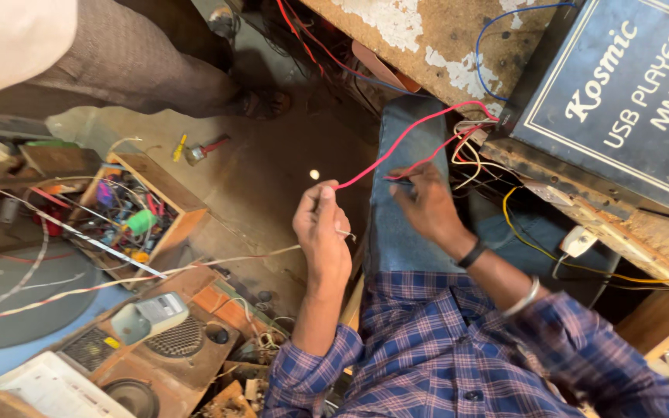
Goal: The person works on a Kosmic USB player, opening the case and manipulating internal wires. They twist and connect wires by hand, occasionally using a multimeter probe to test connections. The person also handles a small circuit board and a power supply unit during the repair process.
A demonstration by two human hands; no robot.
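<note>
The red wire (408,138) is running from the black box (621,93) at two o'clock down to the frame's centre, where the left hand (320,232) is pinching its free end between thumb and fingers. The right hand (427,205) is closing on a second red strand beside it, at three o'clock from the left. The wire looks light, limp and thinly insulated, so it is best held near the end. A parts tray (168,190) is sitting at nine o'clock, a speaker (176,340) at seven.
</note>
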